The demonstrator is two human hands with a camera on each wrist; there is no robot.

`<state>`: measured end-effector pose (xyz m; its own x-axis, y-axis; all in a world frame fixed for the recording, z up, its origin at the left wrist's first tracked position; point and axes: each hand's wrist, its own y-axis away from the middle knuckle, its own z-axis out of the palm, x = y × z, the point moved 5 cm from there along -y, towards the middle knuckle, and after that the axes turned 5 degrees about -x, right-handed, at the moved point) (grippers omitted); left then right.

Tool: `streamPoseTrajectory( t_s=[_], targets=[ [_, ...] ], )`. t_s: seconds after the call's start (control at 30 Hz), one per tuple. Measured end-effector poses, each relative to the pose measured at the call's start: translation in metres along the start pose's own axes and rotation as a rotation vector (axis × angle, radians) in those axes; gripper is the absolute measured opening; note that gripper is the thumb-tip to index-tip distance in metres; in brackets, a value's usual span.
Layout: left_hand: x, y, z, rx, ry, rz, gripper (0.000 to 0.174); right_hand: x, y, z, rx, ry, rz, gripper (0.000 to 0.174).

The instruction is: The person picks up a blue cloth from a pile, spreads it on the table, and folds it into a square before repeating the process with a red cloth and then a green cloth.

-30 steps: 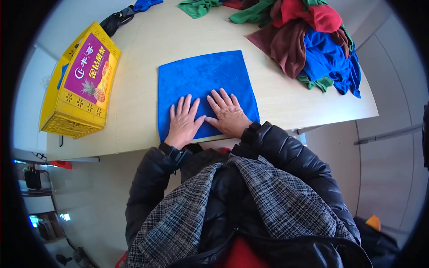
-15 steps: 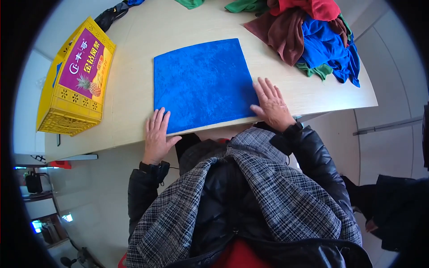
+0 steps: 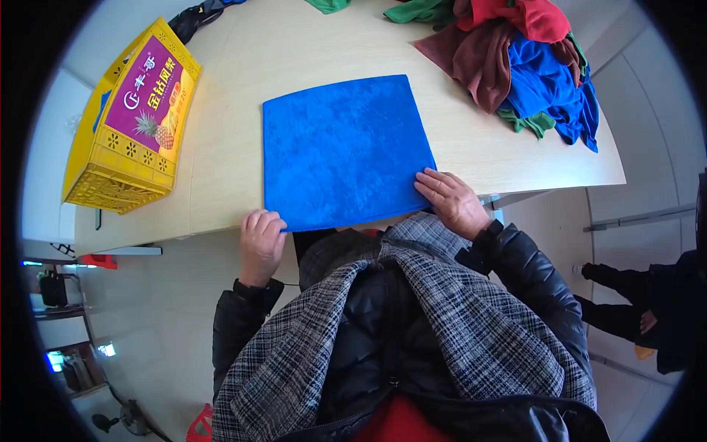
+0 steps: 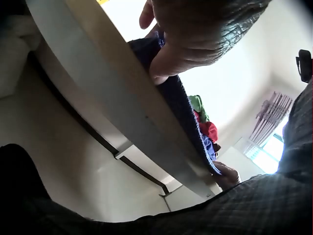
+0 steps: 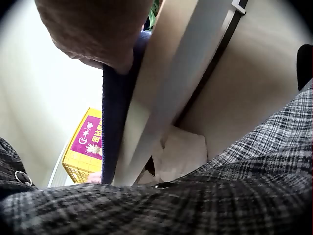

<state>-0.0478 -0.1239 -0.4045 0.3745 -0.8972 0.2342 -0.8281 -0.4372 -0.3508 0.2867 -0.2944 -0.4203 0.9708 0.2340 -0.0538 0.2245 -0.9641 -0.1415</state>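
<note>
A blue cloth (image 3: 342,147) lies flat and squared on the table, its near edge along the table's front edge. At its near left corner my left hand (image 3: 261,247) pinches the fabric with bent fingers; in the left wrist view the thumb (image 4: 164,66) lies against the cloth's edge. My right hand (image 3: 455,206) holds the near right corner, fingers bent over the top and the thumb hidden in the head view. From the right wrist, the same hand (image 5: 98,32) appears over the dark cloth edge (image 5: 113,112).
A yellow plastic crate (image 3: 132,132) with a pineapple label stands at the table's left. Crumpled brown (image 3: 479,62), red, blue and green cloths are heaped at the back right. Another person in dark clothes (image 3: 663,309) is at the far right, beside the table (image 3: 228,147).
My hands have gone from lying flat on the cloth, out to its sides, and then to its near corners, where the fingers have now bent onto the fabric.
</note>
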Motion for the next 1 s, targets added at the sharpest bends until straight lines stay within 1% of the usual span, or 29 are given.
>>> streamPoseTrajectory(
  t_s=[0.03, 0.13, 0.17, 0.27, 0.3, 0.37, 0.43, 0.47, 0.5, 0.53, 0.57, 0.6, 0.67, 0.7, 0.77, 0.8, 0.87, 0.9, 1.0],
  targets=[
    [0.002, 0.0, -0.006, 0.001, 0.001, -0.002, 0.027, -0.001, 0.003, -0.001, -0.002, 0.001, -0.001, 0.057],
    [0.001, -0.005, -0.024, -0.061, 0.279, -0.061, 0.021, 0.0, 0.001, -0.025, 0.065, -0.26, 0.044, 0.032],
    [0.0, -0.008, -0.032, -0.055, 0.276, -0.069, 0.021, 0.004, -0.004, -0.034, 0.065, -0.259, 0.033, 0.032],
    [-0.029, -0.023, -0.042, -0.102, 0.599, -0.347, 0.014, 0.032, -0.024, -0.044, -0.196, -0.656, 0.239, 0.026],
    [-0.04, -0.033, -0.044, -0.093, 0.596, -0.347, 0.014, 0.043, -0.037, -0.047, -0.193, -0.651, 0.232, 0.026],
    [-0.068, -0.067, -0.043, -0.124, 0.608, -0.322, 0.011, 0.074, -0.068, -0.048, -0.261, -0.88, 0.282, 0.022],
    [-0.104, -0.1, -0.027, -0.139, 0.789, -0.441, 0.011, 0.101, -0.103, -0.048, -0.269, -0.89, 0.378, 0.026],
    [-0.125, -0.117, -0.014, -0.131, 0.812, -0.423, 0.011, 0.115, -0.12, -0.042, -0.268, -0.882, 0.372, 0.026],
    [-0.144, -0.133, 0.0, -0.123, 0.836, -0.405, 0.011, 0.129, -0.137, -0.033, -0.241, -0.902, 0.421, 0.025],
    [-0.16, -0.146, 0.014, -0.114, 0.837, -0.403, 0.011, 0.141, -0.148, -0.022, -0.214, -0.922, 0.471, 0.024],
    [-0.173, -0.157, 0.027, -0.103, 0.807, -0.413, 0.011, 0.146, -0.156, -0.011, -0.213, -0.916, 0.466, 0.024],
    [-0.185, -0.164, 0.038, -0.092, 0.776, -0.423, 0.011, 0.153, -0.163, 0.0, -0.17, -0.913, 0.519, 0.023],
    [-0.207, -0.17, 0.066, -0.07, 0.756, -0.446, 0.013, 0.168, -0.171, 0.022, -0.083, -0.908, 0.625, 0.021],
    [-0.217, -0.171, 0.078, -0.057, 0.735, -0.472, 0.015, 0.175, -0.174, 0.036, -0.084, -0.906, 0.623, 0.021],
    [-0.223, -0.173, 0.085, -0.048, 0.716, -0.502, 0.018, 0.19, -0.175, 0.06, 0.011, -0.889, 0.617, 0.025],
    [-0.224, -0.173, 0.085, -0.011, 0.73, -0.498, 0.018, 0.19, -0.176, 0.061, 0.058, -0.883, 0.614, 0.028],
    [-0.225, -0.173, 0.084, 0.062, 0.757, -0.493, 0.02, 0.191, -0.172, 0.064, 0.076, -0.892, 0.628, 0.029],
    [-0.222, -0.175, 0.081, 0.06, 0.758, -0.496, 0.02, 0.19, -0.17, 0.062, 0.1, -0.9, 0.639, 0.03],
    [-0.217, -0.184, 0.073, 0.041, 0.596, -0.494, 0.016, 0.192, -0.169, 0.067, 0.134, -0.901, 0.658, 0.032]
  ],
)
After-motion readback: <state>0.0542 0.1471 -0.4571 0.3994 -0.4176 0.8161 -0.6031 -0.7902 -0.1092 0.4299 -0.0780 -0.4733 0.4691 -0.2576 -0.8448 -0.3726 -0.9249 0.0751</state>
